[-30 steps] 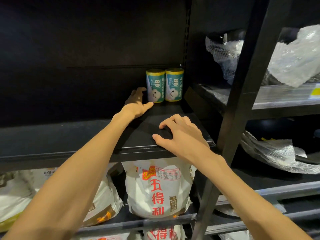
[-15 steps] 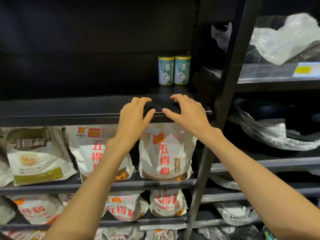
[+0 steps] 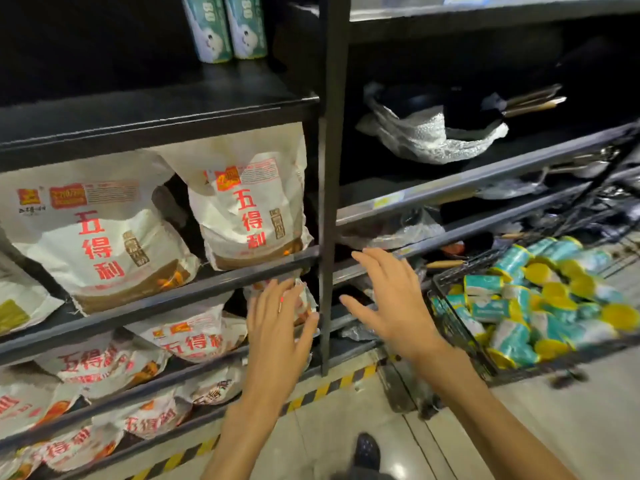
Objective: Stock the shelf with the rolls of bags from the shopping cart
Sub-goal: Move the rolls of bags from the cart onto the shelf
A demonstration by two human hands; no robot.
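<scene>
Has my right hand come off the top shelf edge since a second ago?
Yes. The right hand has dropped well below the top shelf, open, toward the cart.

arms: bare, no sleeves seen
left hand (image 3: 277,327): bare, no glove
right hand (image 3: 391,303): bare, no glove, no ring seen
shoe (image 3: 367,452): dark, with small pale dots

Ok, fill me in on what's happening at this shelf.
A person is stocking rolls of bags. Two rolls stand on the dark upper shelf. The left hand and right hand are open and empty, in front of the lower shelves, beside the shopping cart piled with more rolls.
</scene>
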